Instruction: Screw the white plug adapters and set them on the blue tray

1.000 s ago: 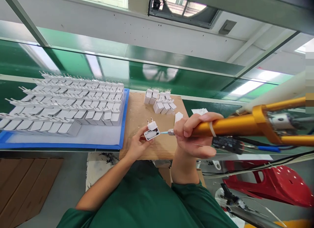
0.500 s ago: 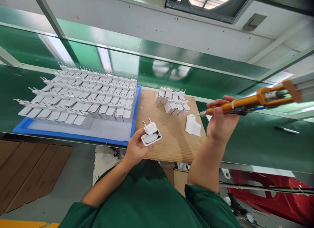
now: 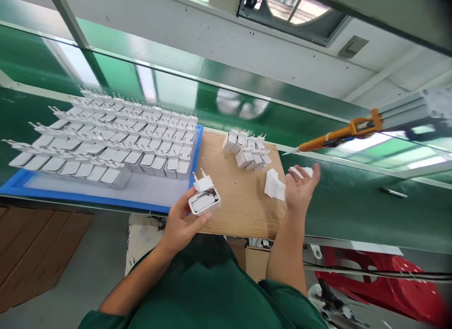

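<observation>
My left hand [image 3: 180, 223] grips an open white plug charger [image 3: 205, 201] at the near edge of the cardboard. Its two-pin cap is tilted up, and dark and red parts show inside the case. My right hand [image 3: 299, 190] is raised right of the cardboard, fingers curled on a small white piece [image 3: 308, 171] whose kind I cannot make out. Above and apart from that hand hangs an orange dispensing tool [image 3: 325, 139] with a thin pale needle tip. White folded sheets [image 3: 273, 184] lie on the cardboard beside my right hand.
A blue-rimmed tray [image 3: 155, 207] at left holds rows of white chargers [image 3: 116, 135]. Several more chargers [image 3: 249, 152] stand at the back of the cardboard [image 3: 233, 192]. A marker pen [image 3: 393, 193] lies on the green bench at right. Red panels [image 3: 381, 286] are below.
My right hand has let go of the orange tool, which now hangs free, and has come down slightly. My left hand has shifted left and a little nearer with the charger.
</observation>
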`<state>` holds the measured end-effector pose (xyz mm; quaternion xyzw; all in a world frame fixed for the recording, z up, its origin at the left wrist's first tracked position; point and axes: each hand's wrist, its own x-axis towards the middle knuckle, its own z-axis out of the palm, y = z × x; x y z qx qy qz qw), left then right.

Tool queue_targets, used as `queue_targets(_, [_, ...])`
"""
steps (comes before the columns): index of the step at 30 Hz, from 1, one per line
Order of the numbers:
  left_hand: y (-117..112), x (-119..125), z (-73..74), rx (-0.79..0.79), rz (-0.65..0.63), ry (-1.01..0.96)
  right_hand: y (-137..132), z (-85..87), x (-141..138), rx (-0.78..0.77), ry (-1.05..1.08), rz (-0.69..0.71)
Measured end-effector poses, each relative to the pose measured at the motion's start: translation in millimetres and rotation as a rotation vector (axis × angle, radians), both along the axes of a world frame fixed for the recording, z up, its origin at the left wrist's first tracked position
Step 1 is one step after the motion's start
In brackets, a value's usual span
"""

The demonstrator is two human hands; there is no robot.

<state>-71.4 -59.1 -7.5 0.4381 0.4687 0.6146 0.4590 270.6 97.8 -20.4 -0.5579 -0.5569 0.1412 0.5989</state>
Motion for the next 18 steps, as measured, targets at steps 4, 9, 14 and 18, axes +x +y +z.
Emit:
queue_targets(4, [-12.6, -14.3, -6.6, -0.092, 0.090, 0.015, -32.5, -19.4, 5.6, -0.322, -0.357, -0.094])
queue_targets(9, [-26.2, -26.0, -19.4, -0.182, 0.163, -0.006, -49.3, -24.8, -4.7, -0.370, -0.482, -0.054])
queue_targets(14, [-33.3, -29.8, -18.7, -0.158, 0.157, 0.036, -63.7, -20.6, -25.7, -0.272, -0.481, -0.106])
queue_targets(18, [-39.9, -28.5, -9.4, -0.091, 0.101, 0.123, -93.3, -13.7, -63.2, -0.118, -0.157, 0.110])
